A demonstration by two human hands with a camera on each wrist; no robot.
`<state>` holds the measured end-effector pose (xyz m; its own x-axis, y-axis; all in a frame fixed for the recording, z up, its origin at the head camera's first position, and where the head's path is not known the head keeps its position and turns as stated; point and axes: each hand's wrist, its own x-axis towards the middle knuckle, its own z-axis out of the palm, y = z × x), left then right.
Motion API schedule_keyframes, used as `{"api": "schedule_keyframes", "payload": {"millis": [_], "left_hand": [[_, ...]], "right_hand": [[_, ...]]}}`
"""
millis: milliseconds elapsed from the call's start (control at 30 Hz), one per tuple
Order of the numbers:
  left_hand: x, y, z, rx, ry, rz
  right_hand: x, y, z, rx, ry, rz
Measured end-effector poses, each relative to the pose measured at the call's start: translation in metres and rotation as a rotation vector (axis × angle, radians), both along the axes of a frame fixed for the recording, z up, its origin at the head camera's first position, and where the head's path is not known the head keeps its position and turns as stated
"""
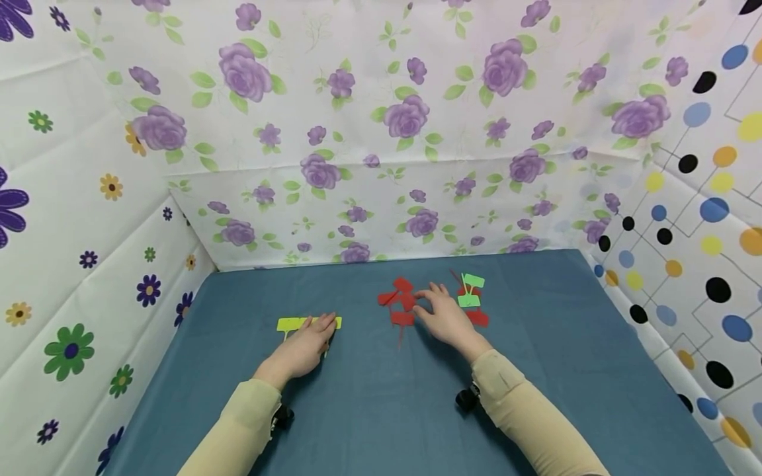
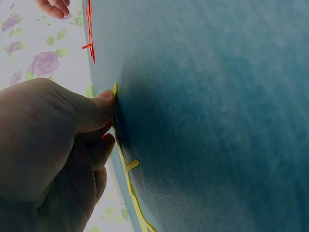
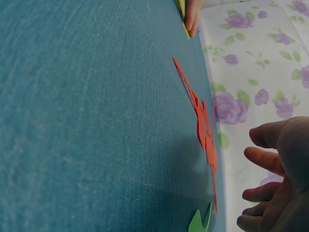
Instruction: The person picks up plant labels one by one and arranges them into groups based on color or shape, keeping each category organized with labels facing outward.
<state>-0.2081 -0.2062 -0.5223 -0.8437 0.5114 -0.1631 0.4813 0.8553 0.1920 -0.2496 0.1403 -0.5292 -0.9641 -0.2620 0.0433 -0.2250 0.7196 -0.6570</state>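
Observation:
Flat yellow T-shaped plant labels (image 1: 290,324) lie side by side on the blue cloth. My left hand (image 1: 305,347) rests over the right end of this row, its fingertips touching a yellow label (image 2: 121,150) and covering part of it. Beside a loose cluster of red plant labels (image 1: 402,318), my right hand (image 1: 446,318) hovers with fingers spread and nothing between them. In the right wrist view those fingers (image 3: 263,161) stand apart from the red labels (image 3: 211,150). Just right of that hand, green labels (image 1: 469,301) overlap more red labels (image 1: 479,318).
A blue cloth (image 1: 369,410) covers the table. White flowered fabric (image 1: 369,132) rises at the back, with another patterned sheet (image 1: 77,284) on the left and a dotted one (image 1: 702,264) on the right. Each wrist carries a small black camera (image 1: 467,398).

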Motion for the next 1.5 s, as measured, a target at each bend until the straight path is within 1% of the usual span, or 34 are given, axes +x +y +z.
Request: {"api": "schedule_keyframes", "payload": {"millis": [133,400,633,767,933,1200,1500], "left_hand": [[0.0004,0.0006,0.0007,0.008,-0.009,0.003],[-0.0018,0.0015,-0.0017,-0.020,-0.020,0.025],[-0.0024,0.0023,-0.0011,0.005,-0.024,0.028],[-0.0019,0.0023,-0.0011,0.000,-0.026,0.031],[-0.0016,0.0020,-0.0010,-0.004,-0.030,0.033],[-0.0008,0.0007,-0.0019,0.009,-0.044,0.032],[0.0026,0.0011,-0.0033,0.025,-0.032,0.022]], "right_hand": [[-0.0007,-0.0003,-0.0006,0.004,0.001,-0.003],[-0.0025,-0.0018,0.0019,-0.013,-0.013,-0.007],[-0.0046,-0.0027,0.0029,0.001,0.010,0.000],[-0.0050,-0.0043,0.0025,0.005,-0.005,0.001],[-0.0064,-0.0057,0.0012,-0.004,-0.021,0.001],[-0.0087,-0.0061,-0.0016,0.009,-0.019,0.002],[-0.0102,-0.0044,-0.0067,0.029,-0.014,0.003]]}}
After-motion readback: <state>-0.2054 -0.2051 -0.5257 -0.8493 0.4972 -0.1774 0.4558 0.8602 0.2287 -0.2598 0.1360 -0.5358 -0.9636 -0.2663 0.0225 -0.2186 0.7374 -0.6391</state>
